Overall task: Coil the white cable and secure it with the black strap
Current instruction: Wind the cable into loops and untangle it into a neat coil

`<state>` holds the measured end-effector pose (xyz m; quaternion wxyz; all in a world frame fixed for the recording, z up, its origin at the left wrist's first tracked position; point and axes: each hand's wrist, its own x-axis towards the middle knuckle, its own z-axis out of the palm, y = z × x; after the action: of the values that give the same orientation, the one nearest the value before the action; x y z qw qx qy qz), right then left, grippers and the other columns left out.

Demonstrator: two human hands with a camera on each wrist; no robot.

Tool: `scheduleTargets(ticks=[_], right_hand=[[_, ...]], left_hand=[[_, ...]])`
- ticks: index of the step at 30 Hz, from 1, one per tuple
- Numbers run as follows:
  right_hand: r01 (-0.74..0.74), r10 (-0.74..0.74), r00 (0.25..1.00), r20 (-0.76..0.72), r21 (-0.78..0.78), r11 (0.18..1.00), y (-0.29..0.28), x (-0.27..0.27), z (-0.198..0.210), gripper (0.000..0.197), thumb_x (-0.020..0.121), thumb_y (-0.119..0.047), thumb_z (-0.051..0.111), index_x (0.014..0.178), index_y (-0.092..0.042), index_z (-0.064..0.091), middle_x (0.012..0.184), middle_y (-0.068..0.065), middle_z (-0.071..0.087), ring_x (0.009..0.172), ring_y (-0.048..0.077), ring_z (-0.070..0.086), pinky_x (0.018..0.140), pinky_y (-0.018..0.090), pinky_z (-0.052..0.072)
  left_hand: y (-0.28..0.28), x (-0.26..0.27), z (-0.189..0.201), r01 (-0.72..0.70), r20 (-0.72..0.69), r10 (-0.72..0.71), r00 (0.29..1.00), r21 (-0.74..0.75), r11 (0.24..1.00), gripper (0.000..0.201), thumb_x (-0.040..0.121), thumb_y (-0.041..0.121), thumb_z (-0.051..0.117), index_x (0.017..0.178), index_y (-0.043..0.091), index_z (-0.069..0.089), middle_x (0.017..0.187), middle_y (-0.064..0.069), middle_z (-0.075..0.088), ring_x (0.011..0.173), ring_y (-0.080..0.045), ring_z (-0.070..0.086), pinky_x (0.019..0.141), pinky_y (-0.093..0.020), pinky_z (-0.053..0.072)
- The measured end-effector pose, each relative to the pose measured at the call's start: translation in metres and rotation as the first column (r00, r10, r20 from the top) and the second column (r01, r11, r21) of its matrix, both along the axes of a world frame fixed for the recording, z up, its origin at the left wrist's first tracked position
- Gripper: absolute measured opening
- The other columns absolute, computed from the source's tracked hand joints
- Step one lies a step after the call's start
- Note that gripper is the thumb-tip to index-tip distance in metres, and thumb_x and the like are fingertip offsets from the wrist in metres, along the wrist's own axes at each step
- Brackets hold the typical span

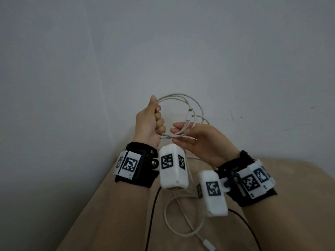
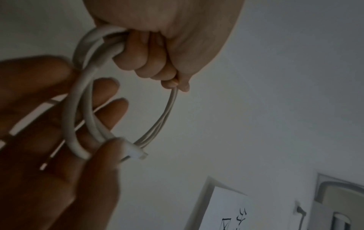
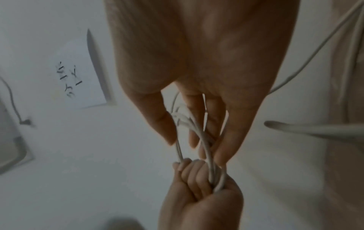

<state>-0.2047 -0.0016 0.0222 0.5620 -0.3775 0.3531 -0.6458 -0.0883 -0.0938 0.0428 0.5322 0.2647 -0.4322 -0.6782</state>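
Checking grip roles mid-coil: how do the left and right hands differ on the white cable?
The left hand is a closed fist gripping the coil's side; the right hand has nearly straight fingers threaded among the loops. Left stands thumb-up; right lies sideways. Both touch the white cable.

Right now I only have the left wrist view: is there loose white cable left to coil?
Observer: Yes. In the head view the thin white cable trails from the coil down onto the beige surface, and its far plug lies near the bottom edge.
Operator: Is the right hand gripping the coil?
Observer: No. The right wrist view shows the right hand with straight fingers and the strands running between them. Only the left hand is fisted round the coil.
Operator: Any black strap nearby?
Observer: None shows in any view. The head view shows only thin black leads on the beige surface.
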Motion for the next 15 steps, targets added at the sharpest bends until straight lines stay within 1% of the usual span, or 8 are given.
scheduleTargets(ticks=[2, 3, 4, 6, 9, 13, 14, 15], right_hand=[[0.155, -0.158, 0.981, -0.112, -0.035, 0.987, -0.003, 0.006, -0.002, 0.009, 0.088, -0.004, 0.06, 0.093, 0.003, 0.062, 0.08, 0.015, 0.069, 0.078, 0.023, 0.067, 0.077, 0.034, 0.059], [0.267, -0.277, 0.939, -0.202, -0.077, 0.961, -0.004, 0.01, -0.004, 0.013, 0.087, -0.008, 0.064, 0.094, 0.001, 0.059, 0.076, 0.014, 0.069, 0.073, 0.022, 0.068, 0.074, 0.037, 0.06], [0.371, -0.392, 0.877, -0.278, -0.127, 0.92, -0.006, 0.013, -0.007, 0.019, 0.087, -0.01, 0.067, 0.099, -0.002, 0.055, 0.072, 0.014, 0.069, 0.069, 0.021, 0.069, 0.07, 0.038, 0.06], [0.508, -0.551, 0.75, -0.366, -0.216, 0.834, -0.006, 0.013, -0.01, 0.027, 0.088, -0.01, 0.065, 0.108, -0.008, 0.047, 0.07, 0.011, 0.07, 0.063, 0.017, 0.07, 0.061, 0.03, 0.059], [0.561, -0.649, 0.602, -0.466, -0.331, 0.759, -0.007, 0.007, -0.013, 0.033, 0.089, -0.009, 0.062, 0.119, -0.014, 0.049, 0.076, 0.008, 0.073, 0.066, 0.014, 0.071, 0.057, 0.022, 0.057], [0.564, -0.758, 0.374, -0.534, -0.518, 0.643, -0.013, 0.003, -0.018, 0.03, 0.09, -0.016, 0.064, 0.118, -0.008, 0.064, 0.078, 0.006, 0.072, 0.069, 0.017, 0.071, 0.065, 0.034, 0.061], [0.57, -0.772, 0.374, -0.514, -0.529, 0.629, -0.013, 0.003, -0.018, 0.027, 0.09, -0.016, 0.064, 0.115, -0.007, 0.065, 0.078, 0.005, 0.071, 0.069, 0.017, 0.071, 0.066, 0.035, 0.061], [0.585, -0.774, 0.414, -0.479, -0.512, 0.629, -0.012, 0.002, -0.017, 0.023, 0.09, -0.015, 0.064, 0.112, -0.007, 0.066, 0.078, 0.005, 0.07, 0.07, 0.016, 0.071, 0.065, 0.033, 0.061]], left_hand=[[0.0, -0.001, -0.002, -0.008, 0.017, 0.008, 1.0, -0.006, 1.0, 0.041, 0.098, 0.041, 0.048, 0.066, 0.017, 0.041, 0.04, 0.01, 0.024, 0.031, -0.004, 0.016, 0.03, -0.017, 0.015], [0.001, -0.003, -0.003, -0.016, 0.036, 0.017, 0.999, -0.02, 1.0, 0.04, 0.098, 0.041, 0.049, 0.066, 0.017, 0.041, 0.041, 0.01, 0.024, 0.031, -0.004, 0.017, 0.03, -0.017, 0.015], [0.002, -0.005, -0.003, -0.024, 0.059, 0.026, 0.998, -0.037, 0.999, 0.04, 0.098, 0.04, 0.049, 0.066, 0.017, 0.041, 0.042, 0.01, 0.024, 0.031, -0.005, 0.017, 0.031, -0.016, 0.015], [0.003, -0.009, -0.004, -0.041, 0.092, 0.047, 0.995, -0.065, 0.997, 0.04, 0.098, 0.039, 0.049, 0.066, 0.017, 0.041, 0.042, 0.009, 0.024, 0.032, -0.006, 0.017, 0.032, -0.016, 0.015], [0.002, -0.011, -0.006, -0.055, 0.065, 0.058, 0.996, -0.05, 0.997, 0.041, 0.099, 0.039, 0.049, 0.066, 0.016, 0.041, 0.041, 0.01, 0.024, 0.031, -0.005, 0.017, 0.032, -0.016, 0.015], [-0.004, -0.009, -0.009, -0.015, -0.08, 0.022, 0.997, 0.089, 0.996, 0.041, 0.099, 0.04, 0.047, 0.066, 0.016, 0.041, 0.038, 0.01, 0.025, 0.028, -0.004, 0.018, 0.028, -0.016, 0.016], [-0.006, -0.008, -0.009, 0.015, -0.132, 0.002, 0.991, 0.126, 0.992, 0.042, 0.1, 0.04, 0.046, 0.066, 0.016, 0.04, 0.038, 0.01, 0.025, 0.027, -0.004, 0.018, 0.027, -0.016, 0.016], [-0.007, -0.007, -0.009, 0.051, -0.19, -0.021, 0.982, 0.157, 0.986, 0.043, 0.1, 0.041, 0.044, 0.065, 0.016, 0.039, 0.037, 0.009, 0.025, 0.027, -0.004, 0.018, 0.027, -0.017, 0.016]])
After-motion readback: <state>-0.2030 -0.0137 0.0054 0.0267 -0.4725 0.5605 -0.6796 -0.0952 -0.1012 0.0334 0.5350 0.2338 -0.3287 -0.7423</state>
